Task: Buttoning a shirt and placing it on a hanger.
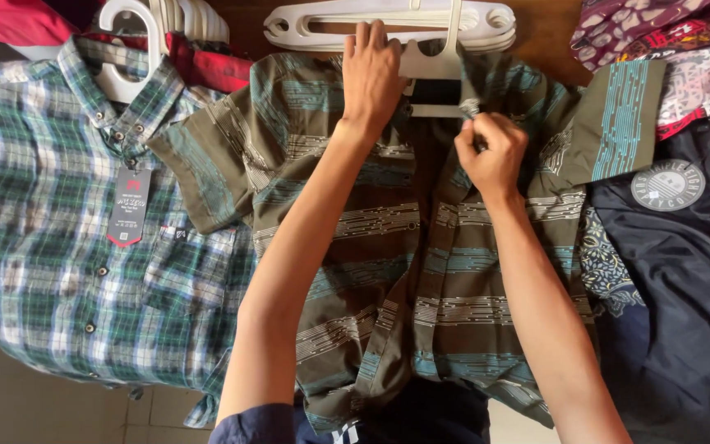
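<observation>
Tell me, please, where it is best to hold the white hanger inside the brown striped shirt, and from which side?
Probably grip the white hanger at its flat neck below the hook, coming from above the collar. Only that part shows outside the brown striped shirt; the left hand already rests there.

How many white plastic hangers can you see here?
3: one white plastic hanger in the green plaid shirt, one inside the olive striped shirt, one loose above. More may be hidden.

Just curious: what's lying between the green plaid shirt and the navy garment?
In the head view, the brown striped shirt fills that stretch, with the left hand and right hand at its collar.
</observation>
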